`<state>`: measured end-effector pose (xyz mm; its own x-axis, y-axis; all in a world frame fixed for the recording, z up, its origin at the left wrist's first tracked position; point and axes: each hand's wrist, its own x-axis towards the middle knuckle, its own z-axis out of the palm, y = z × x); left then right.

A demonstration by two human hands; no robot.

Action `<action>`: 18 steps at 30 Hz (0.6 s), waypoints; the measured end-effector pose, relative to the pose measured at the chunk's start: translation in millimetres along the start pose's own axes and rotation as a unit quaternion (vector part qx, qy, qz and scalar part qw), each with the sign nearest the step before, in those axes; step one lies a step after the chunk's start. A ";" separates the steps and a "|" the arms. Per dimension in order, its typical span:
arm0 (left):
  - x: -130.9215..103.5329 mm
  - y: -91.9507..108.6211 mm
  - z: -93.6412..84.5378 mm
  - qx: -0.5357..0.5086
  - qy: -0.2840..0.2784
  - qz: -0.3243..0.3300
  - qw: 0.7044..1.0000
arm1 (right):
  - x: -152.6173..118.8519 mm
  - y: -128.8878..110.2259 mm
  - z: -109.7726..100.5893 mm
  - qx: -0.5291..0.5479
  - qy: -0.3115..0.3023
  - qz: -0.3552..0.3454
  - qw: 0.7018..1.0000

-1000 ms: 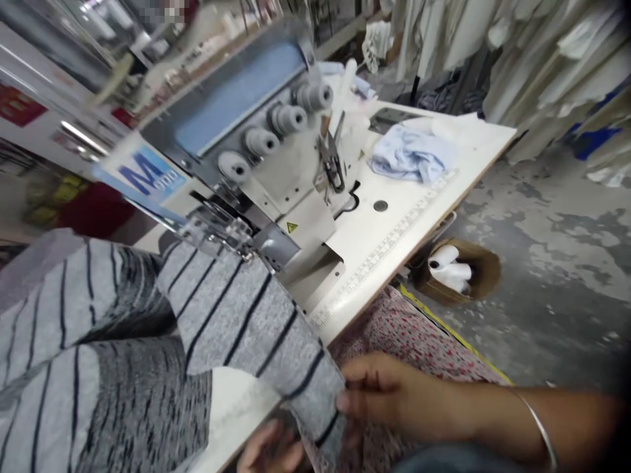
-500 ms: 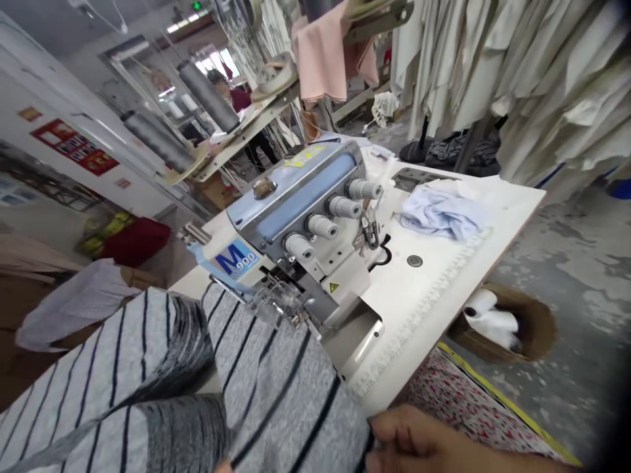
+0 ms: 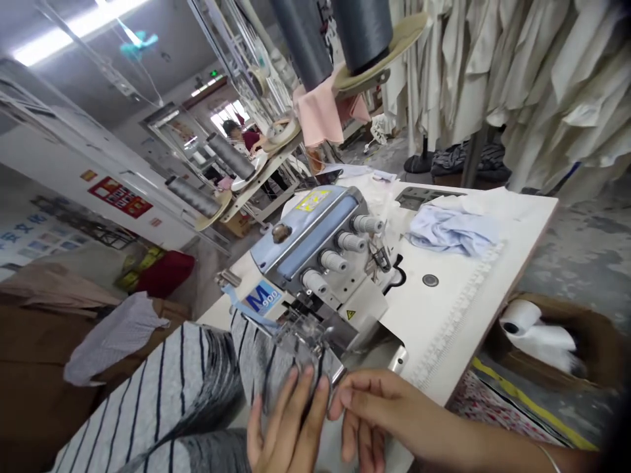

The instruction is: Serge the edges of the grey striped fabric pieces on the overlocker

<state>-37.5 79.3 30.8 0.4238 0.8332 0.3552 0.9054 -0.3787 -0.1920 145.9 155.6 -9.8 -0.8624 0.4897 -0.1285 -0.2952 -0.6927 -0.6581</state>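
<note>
A grey striped fabric piece lies under the front of a blue and white overlock sewing machine, by its clear guard and presser foot. My left hand rests flat on this fabric, fingers spread and pointing at the foot. Close beside it, my right hand is closed, thumb and forefinger pinched at the fabric's right edge. The exact grip is partly hidden by the fingers. Left of the machine stand stacks of the same striped fabric.
A crumpled light blue cloth lies on the white machine table. Beyond its right edge, a cardboard box holds white thread cones. Thread spools stand overhead. Pale garments hang behind, and another person is far back.
My left hand has come into view and lies flat on the fabric. My right hand has moved left and up, closer to the presser foot. The camera view has tilted upward.
</note>
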 end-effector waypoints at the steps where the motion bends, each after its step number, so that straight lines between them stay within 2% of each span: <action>1: 1.0 -3.3 0.6 -0.041 -0.006 -0.043 0.998 | -1.3 1.7 -1.7 -0.005 0.009 0.006 1.000; 4: 13.7 -9.8 2.8 -0.149 -0.018 -0.184 0.971 | -7.1 10.0 -10.3 -0.029 0.038 0.008 0.999; 6: 24.8 -13.6 4.7 -0.186 -0.017 -0.238 0.953 | -11.4 14.8 -16.7 -0.047 0.051 -0.002 0.998; 10: 30.6 -11.8 6.5 -0.256 0.054 -0.324 0.909 | -18.1 17.3 -24.3 -0.081 0.056 -0.031 0.995; 12: 22.2 -3.3 3.8 -0.245 0.077 -0.329 0.909 | -20.2 16.4 -25.7 -0.091 0.051 -0.042 0.994; 16: -3.9 18.3 -8.1 -0.129 0.059 -0.272 0.952 | -23.8 14.1 -25.4 -0.113 0.037 -0.041 0.992; 18: -12.9 33.3 -9.8 -0.058 0.070 -0.258 0.962 | -27.5 11.5 -23.2 -0.129 0.030 -0.029 0.991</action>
<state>-12.6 51.9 28.8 -0.0911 0.8626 0.4977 0.9893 0.0214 0.1441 175.7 146.4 -31.0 -0.8187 0.5608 -0.1234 -0.2224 -0.5078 -0.8323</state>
